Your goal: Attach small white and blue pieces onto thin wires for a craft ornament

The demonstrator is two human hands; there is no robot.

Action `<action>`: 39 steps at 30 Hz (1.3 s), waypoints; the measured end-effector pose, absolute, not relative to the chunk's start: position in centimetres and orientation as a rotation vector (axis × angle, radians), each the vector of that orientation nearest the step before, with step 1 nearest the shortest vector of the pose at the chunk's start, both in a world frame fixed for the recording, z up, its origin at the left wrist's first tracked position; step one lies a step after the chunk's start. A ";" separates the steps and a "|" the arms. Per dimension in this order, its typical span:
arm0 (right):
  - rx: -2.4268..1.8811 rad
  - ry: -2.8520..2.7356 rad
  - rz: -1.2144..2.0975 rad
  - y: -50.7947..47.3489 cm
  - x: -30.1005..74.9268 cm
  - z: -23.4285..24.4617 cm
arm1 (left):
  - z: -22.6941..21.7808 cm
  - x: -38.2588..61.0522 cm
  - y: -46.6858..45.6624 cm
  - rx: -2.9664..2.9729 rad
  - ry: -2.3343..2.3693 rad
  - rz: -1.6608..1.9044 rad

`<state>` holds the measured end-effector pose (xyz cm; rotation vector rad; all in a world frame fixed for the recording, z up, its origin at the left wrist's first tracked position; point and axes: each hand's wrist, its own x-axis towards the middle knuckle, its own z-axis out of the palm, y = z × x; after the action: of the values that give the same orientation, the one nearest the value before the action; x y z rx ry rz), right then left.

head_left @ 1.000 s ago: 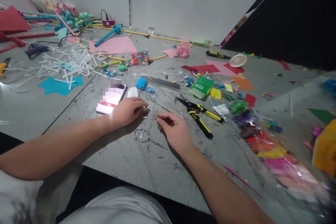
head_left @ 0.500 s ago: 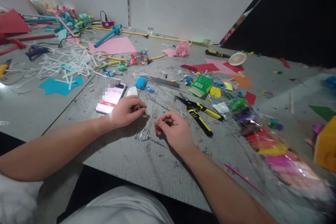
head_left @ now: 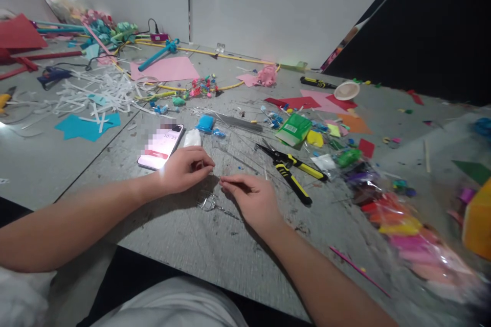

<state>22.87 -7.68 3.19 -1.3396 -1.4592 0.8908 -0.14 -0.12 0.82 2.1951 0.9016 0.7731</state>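
I can't tell what, if anything, my pinched left hand (head_left: 187,169) and right hand (head_left: 256,204) hold. The round silver wire shape (head_left: 209,203) looks made; more may remain.

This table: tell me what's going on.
A person's left hand and right hand are close together over the table, fingers bent; anything pinched there is too small to make out. A twisted wire piece lies just below the fingertips in view. The phone is beside the left hand, the pliers beside the right.
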 end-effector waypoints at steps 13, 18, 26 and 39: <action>-1.231 -1.651 0.841 -8.0 23.0 3.6 | 0.9 -0.2 -0.2 2.182 0.868 0.740; -1.211 -1.746 0.682 -7.8 23.0 3.9 | 1.0 -0.1 -0.3 2.187 0.867 0.734; -1.352 -1.736 0.693 -8.1 23.1 3.9 | 0.6 0.0 -0.6 2.240 0.835 0.748; -1.368 -1.739 0.807 -8.1 23.3 3.6 | 0.3 0.1 -0.9 2.253 0.828 0.771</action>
<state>23.26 -8.14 3.60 -1.3680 -1.7389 0.8066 0.15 -0.87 0.33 2.2533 0.8276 0.7713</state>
